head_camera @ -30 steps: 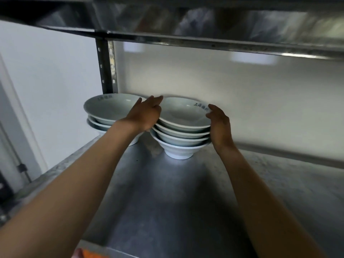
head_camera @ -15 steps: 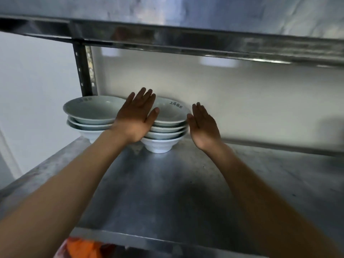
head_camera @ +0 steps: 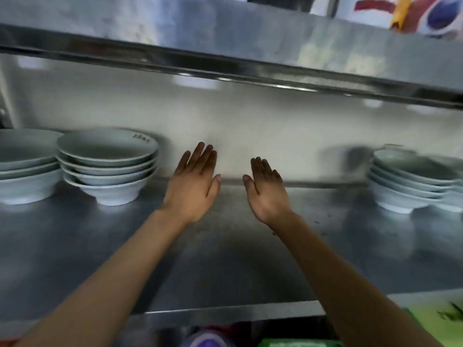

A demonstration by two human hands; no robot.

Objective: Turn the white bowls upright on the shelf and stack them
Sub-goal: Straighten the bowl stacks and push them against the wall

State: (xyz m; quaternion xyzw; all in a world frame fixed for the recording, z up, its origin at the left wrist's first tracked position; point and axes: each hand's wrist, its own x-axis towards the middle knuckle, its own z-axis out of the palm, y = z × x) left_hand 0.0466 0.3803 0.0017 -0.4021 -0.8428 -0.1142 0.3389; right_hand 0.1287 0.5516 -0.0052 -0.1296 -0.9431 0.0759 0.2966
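Two stacks of upright white bowls stand at the left of the steel shelf (head_camera: 225, 266): one stack (head_camera: 22, 169) at the frame's edge, the other (head_camera: 107, 166) just right of it, with dark lettering on the top rim. A third stack of upright white bowls (head_camera: 411, 181) stands at the right, blurred. My left hand (head_camera: 194, 186) and my right hand (head_camera: 266, 189) hover over the bare middle of the shelf between the stacks, palms facing each other, fingers straight, holding nothing.
An upper steel shelf (head_camera: 250, 46) hangs low above, with colourful packages (head_camera: 411, 13) on it at the top right. The white back wall (head_camera: 250, 131) closes the shelf behind. Below the front edge lie green (head_camera: 436, 319) and purple (head_camera: 208, 339) items.
Both hands have let go of the second bowl stack and moved right to the middle of the shelf. The view has swung right, bringing the right-hand stack into sight.
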